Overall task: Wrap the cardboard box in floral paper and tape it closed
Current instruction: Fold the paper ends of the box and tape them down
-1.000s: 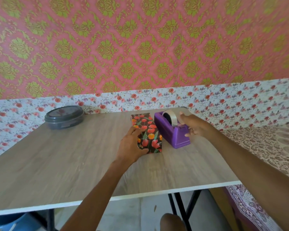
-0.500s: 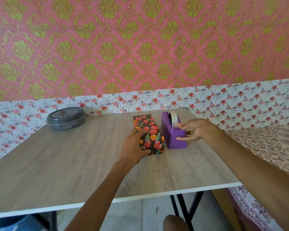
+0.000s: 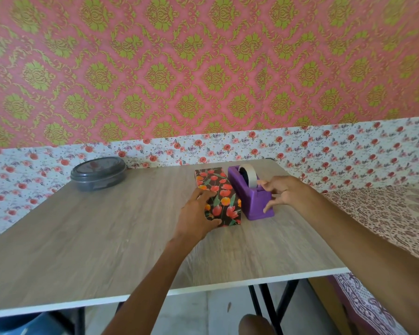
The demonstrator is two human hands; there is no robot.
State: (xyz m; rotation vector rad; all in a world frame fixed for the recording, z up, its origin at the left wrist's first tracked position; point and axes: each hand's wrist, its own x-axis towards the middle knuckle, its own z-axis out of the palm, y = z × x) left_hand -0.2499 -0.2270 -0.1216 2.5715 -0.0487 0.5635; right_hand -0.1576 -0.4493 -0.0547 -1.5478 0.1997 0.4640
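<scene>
The box (image 3: 220,189), wrapped in dark paper with red and orange tulips, lies lengthwise on the wooden table (image 3: 107,238). My left hand (image 3: 198,217) holds its near left corner, with fingers on top and the thumb round the near end. A purple tape dispenser (image 3: 250,201) stands right beside the box on its right and carries a roll of tape (image 3: 249,176). My right hand (image 3: 282,192) hovers at the dispenser's near end with fingers spread. Its index tip is by the cutter and its thumb by the near right corner. I see no tape between the fingers.
A round grey lidded container (image 3: 98,174) sits at the table's far left corner. The table's white front edge (image 3: 203,290) runs below my forearms. Patterned fabric (image 3: 385,213) lies to the right of the table. Flowered walls close off the back.
My right hand let go of the dispenser's side after setting it parallel to the box, and now spreads its fingers at the near end. The left hand stayed on the box.
</scene>
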